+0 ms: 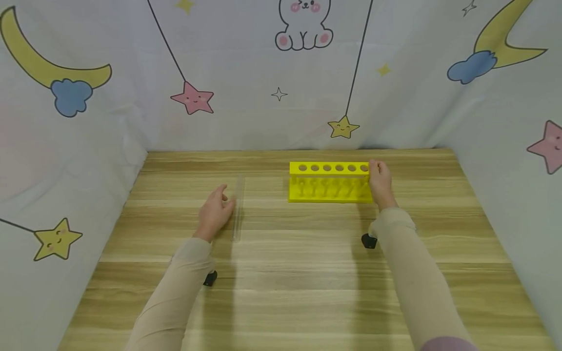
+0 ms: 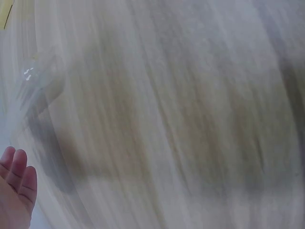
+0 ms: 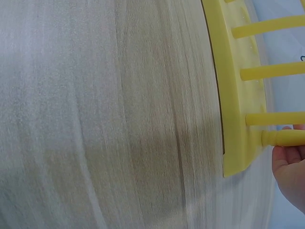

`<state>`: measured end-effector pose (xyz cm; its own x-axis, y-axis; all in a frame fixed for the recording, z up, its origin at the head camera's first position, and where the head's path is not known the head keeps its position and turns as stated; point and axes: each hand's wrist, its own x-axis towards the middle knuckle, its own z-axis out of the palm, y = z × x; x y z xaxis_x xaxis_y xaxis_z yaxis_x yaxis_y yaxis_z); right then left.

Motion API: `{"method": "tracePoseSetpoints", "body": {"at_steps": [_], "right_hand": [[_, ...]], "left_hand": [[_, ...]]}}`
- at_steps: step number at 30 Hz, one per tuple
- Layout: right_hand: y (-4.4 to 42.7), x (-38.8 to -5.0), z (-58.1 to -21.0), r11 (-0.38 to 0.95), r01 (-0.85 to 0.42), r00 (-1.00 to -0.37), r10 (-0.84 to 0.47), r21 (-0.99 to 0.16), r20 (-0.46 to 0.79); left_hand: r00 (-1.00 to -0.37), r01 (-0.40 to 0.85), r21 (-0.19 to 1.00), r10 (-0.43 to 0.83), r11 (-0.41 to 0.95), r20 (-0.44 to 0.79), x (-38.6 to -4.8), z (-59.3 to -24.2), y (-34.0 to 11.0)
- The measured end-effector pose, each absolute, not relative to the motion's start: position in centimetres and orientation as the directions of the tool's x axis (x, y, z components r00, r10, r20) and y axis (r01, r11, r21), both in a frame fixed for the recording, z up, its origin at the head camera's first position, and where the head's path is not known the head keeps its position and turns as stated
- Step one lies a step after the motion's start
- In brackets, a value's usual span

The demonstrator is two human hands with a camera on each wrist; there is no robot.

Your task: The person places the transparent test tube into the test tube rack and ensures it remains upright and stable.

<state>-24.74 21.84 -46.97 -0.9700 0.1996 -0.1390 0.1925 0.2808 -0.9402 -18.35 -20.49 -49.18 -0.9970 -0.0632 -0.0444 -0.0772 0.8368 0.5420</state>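
Right hand (image 1: 381, 183): bare, at the right end of the yellow rack (image 1: 332, 172), thumb and fingers pinching its end post (image 3: 288, 138).

Left hand (image 1: 214, 210): bare, well to the left of the rack, fingers loosely extended, gripping nothing that shows. Thumb just beside the clear tube (image 1: 238, 209); contact cannot be told. The two hands stand well apart.

Clear tube: lying on the surface (image 1: 290, 282), left of the rack, its near end closer to the person than the rack's base (image 3: 231, 105). One piece or two side by side, cannot tell.

Rack: upright, base on the surface, six-holed above, with a row of pegs (image 3: 271, 72) beneath; no tube shows in it.

Printed cloth (image 1: 246, 58): hanging behind the rack.

Handling note, by judgement: the step in hand appears to be steadying the rack while the left hand attends to the tube. Best done with light, even pressure on the end post, so that the base neither tips nor slides. The tube probably rolls if nudged; a gentle pinch from both sides, near its middle, should serve. Its see-through wall is easily misjudged, so confirm contact by touch before lifting.
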Motion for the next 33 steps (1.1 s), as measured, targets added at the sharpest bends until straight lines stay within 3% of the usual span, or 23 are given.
{"method": "tracePoseSetpoints", "body": {"at_steps": [15,26,33], "right_hand": [[20.9,-23.7,-44.8,0.249,0.205,-0.965,0.212,-0.947,-0.153],[21.5,-24.3,-46.2,0.275,0.184,-0.971,0.199,-0.943,-0.132],[21.5,-24.4,-46.6,0.278,0.177,-0.969,0.218,-0.944,-0.117]], "left_hand": [[-0.992,-0.117,0.551,-0.074,0.826,-0.1,-19.2,-49.5,-19.5],[-0.987,-0.151,0.557,-0.09,0.817,-0.137,-19.3,-49.5,-19.0],[-0.971,-0.203,0.545,-0.094,0.813,-0.221,-19.6,-49.5,-18.9]]}}
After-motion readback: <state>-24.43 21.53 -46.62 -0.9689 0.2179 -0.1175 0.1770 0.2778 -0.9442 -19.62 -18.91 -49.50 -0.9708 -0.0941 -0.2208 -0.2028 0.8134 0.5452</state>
